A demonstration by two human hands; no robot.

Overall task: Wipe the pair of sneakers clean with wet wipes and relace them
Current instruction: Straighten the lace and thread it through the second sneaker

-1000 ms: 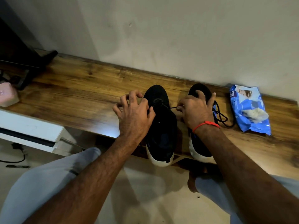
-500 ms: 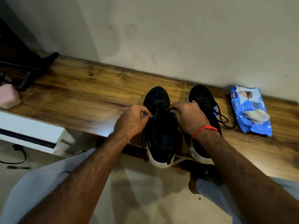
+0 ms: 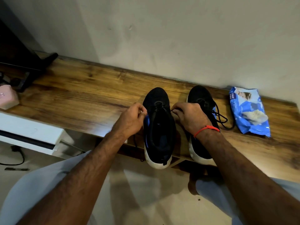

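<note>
- Two black sneakers stand side by side on a wooden shelf (image 3: 81, 98), toes toward the wall, white heels jutting over the front edge.
- Of the pair, the left sneaker (image 3: 158, 127) has a dark knit upper, a blue lining at the collar and a scuffed white sole; its opening gapes wide.
- Its black lace (image 3: 159, 106) crosses only near the toe end, and one strand hangs down past the shelf edge on the left.
- Beside it, the left hand (image 3: 132, 118) has its fingers curled, pinching the lace at the shoe's left side.
- Opposite, the right hand (image 3: 190, 116), with a red thread at the wrist, pinches the lace at the shoe's right side.
- Behind that hand, the right sneaker (image 3: 200, 96) has loose black lace looping onto the wood.
- Just right of it lies a blue wet wipes pack (image 3: 249, 113).
</note>
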